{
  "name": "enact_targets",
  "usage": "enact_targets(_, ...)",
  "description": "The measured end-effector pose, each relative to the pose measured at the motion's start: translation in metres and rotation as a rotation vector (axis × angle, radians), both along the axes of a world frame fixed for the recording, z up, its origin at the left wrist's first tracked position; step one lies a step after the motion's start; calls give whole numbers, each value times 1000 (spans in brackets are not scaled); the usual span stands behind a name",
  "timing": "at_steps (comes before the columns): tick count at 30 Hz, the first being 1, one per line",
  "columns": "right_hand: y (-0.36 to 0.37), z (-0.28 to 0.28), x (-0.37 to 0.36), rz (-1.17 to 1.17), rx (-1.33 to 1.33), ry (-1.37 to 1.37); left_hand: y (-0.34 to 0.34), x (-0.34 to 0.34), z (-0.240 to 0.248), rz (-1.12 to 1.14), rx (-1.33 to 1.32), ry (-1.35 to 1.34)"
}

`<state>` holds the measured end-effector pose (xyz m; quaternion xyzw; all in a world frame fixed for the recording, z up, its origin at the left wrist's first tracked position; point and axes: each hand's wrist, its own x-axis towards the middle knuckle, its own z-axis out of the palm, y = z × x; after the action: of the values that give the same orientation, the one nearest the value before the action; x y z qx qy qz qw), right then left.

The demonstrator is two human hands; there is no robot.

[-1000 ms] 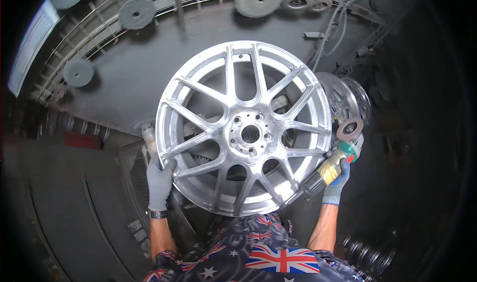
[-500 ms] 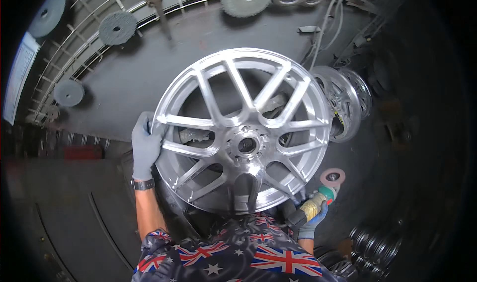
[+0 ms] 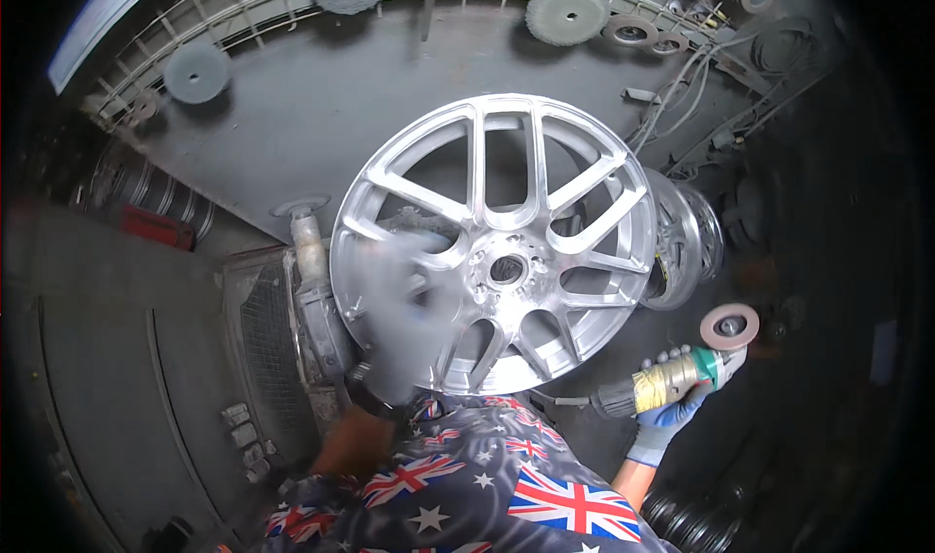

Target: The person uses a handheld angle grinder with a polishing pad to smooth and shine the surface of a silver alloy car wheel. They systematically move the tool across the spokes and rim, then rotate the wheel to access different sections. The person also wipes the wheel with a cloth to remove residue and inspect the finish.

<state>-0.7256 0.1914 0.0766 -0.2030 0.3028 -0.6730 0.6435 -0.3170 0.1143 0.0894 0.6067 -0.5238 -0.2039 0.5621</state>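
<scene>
A large shiny alloy wheel rim (image 3: 508,302) with branching spokes stands in front of me, tilted face up toward me. My left hand (image 3: 404,309), in a grey glove, is over the lower left spokes; motion smears its fingers, so its grip does not show. Out to the right of the rim, my gloved right hand (image 3: 672,417) is wrapped round an angle grinder (image 3: 664,383). The tool has yellow wrapping, a green collar and a round pinkish abrasive disc (image 3: 729,328) at its head, held apart from the rim.
Another power tool (image 3: 310,251) with a disc rests left of the rim. More wheel rims (image 3: 677,241) stand behind it at right. A wire rack along the back carries several abrasive discs (image 3: 565,15) and hanging cables (image 3: 682,95). Stacked rims (image 3: 696,524) lie at lower right.
My left hand has come off the rim's left edge and swung inward over the lower spokes. The rim has turned. My right hand has moved the angle grinder outward and up to the right.
</scene>
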Motion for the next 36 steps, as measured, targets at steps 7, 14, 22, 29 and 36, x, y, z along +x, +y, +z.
enact_targets(7,-24,-5,56,57,83,224,77,-130,-2,-853,344,129)
enact_targets(14,-13,30,115,264,47,195,123,-149,-3,-535,478,90)
enact_targets(22,23,64,131,517,73,354,140,-136,-11,-888,140,572)
enact_targets(29,-35,50,155,496,-2,861,71,-43,11,-878,561,-156)
enact_targets(36,-98,25,221,574,-288,1029,22,-24,-17,-651,435,1200)
